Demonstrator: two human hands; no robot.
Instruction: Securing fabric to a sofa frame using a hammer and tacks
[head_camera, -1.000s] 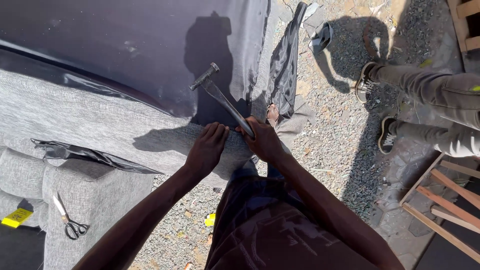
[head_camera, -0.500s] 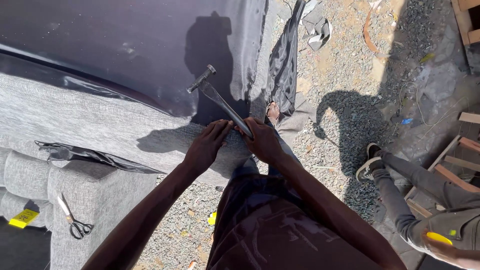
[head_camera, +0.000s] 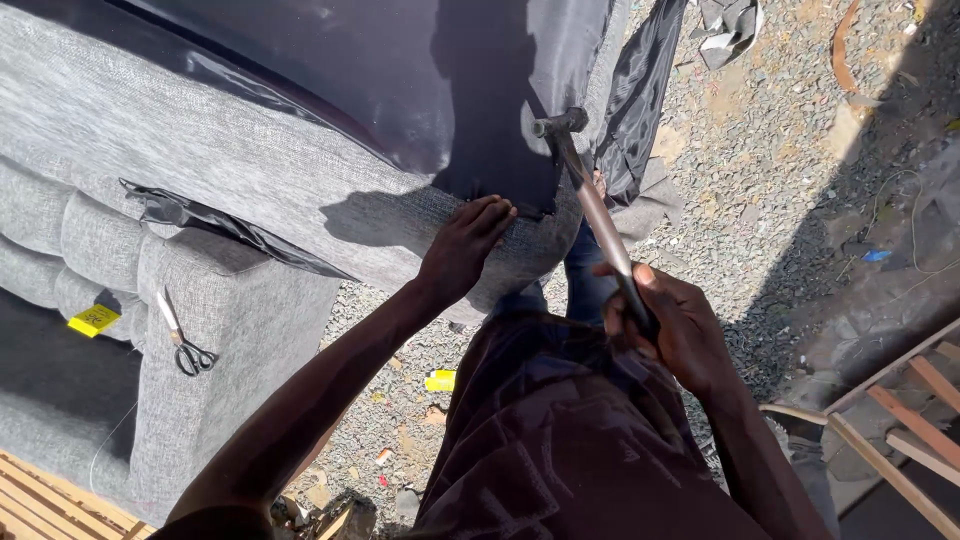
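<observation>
My right hand (head_camera: 672, 322) is clenched round the lower end of the hammer (head_camera: 592, 210), grip near the handle's butt, just above my lap. Handle runs up and left; the head sits over the sofa's (head_camera: 250, 170) corner edge, right at the dark lining cloth (head_camera: 400, 70). Can't tell if the head is touching the cloth or a bit off it.

My left hand (head_camera: 462, 246) is pressed flat on the grey fabric at the sofa's lower edge, fingers spread & curled a little, tips at the seam where grey meets black lining. It holds nothing, just pins the fabric down. Hammer head is just beside it, to the right & slightly above.

Edges: the sofa lies tipped, its underside w/ black lining facing up. A loose flap of lining (head_camera: 640, 100) hangs off the right corner, near the hammer handle. Another black strip (head_camera: 220, 225) sticks out of the gap by the armrest, left.

Room: open gravel ground (head_camera: 780, 180) to the right of the flap, w/ scraps at top. Wooden frame (head_camera: 900, 400) at lower right, near my right elbow. Scissors (head_camera: 182, 340) lie on the armrest, well apart from both hands, a yellow tag (head_camera: 94, 320) further left. Small yellow bit (head_camera: 440, 380) on the gravel under my left forearm.
</observation>
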